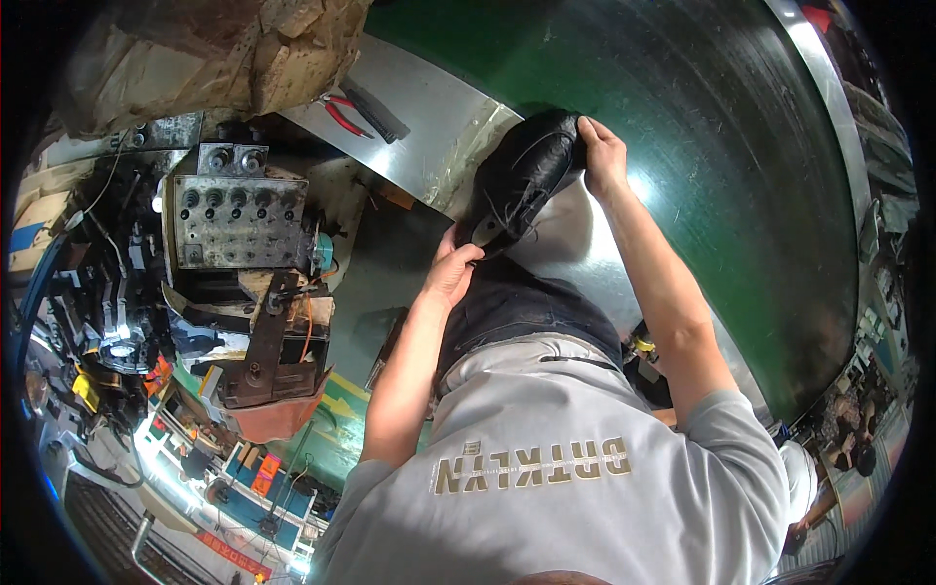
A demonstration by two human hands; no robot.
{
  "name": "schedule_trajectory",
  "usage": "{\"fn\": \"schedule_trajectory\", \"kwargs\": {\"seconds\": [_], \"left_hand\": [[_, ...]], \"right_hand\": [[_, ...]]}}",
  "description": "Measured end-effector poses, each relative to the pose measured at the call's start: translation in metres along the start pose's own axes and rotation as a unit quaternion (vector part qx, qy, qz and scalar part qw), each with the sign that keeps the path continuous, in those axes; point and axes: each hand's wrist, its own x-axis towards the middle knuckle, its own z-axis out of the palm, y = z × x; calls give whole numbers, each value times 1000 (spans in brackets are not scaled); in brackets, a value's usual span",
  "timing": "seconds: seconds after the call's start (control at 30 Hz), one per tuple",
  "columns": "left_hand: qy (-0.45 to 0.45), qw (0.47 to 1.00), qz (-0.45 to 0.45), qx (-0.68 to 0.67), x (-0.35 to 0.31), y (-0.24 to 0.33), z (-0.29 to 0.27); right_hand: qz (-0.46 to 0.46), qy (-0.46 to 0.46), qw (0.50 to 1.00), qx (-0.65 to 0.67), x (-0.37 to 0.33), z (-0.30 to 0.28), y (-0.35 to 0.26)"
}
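Note:
A black leather lace-up shoe (526,175) is held between my two hands, at the edge of the green conveyor belt. Its toe points away to the upper right, and its laced opening is toward me. My right hand (604,156) grips the toe end, with the fingers partly hidden behind it. At the heel end, my left hand (452,270) pinches the rim near the opening, thumb on top. The shoe is raised off the metal surface, tilted on a slant. Its sole is hidden from view.
Red-handled pliers (346,115) and a dark brush-like strip (376,109) lie on the metal table (429,136). To the left stands a machine control box (240,222) with rows of knobs. The green belt (721,146) curves along the right. A brown wrapped bulk (205,63) fills the upper left.

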Motion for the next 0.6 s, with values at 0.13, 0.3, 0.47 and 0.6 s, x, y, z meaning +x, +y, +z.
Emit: {"fn": "schedule_trajectory", "kwargs": {"seconds": [0.13,0.3,0.47,0.6], "left_hand": [[-16,999,35,-17,-6,14,17],[-138,989,48,19,-54,4,26],[-184,982,-51,10,-102,39,55],[-111,993,33,37,-103,73,77]], "right_hand": [[-8,14,1000,26,2,2,-5],[21,-59,998,25,-40,0,-57],[49,-165,983,-61,-118,30,-110],[48,-232,969,-70,-135,64,-119]]}}
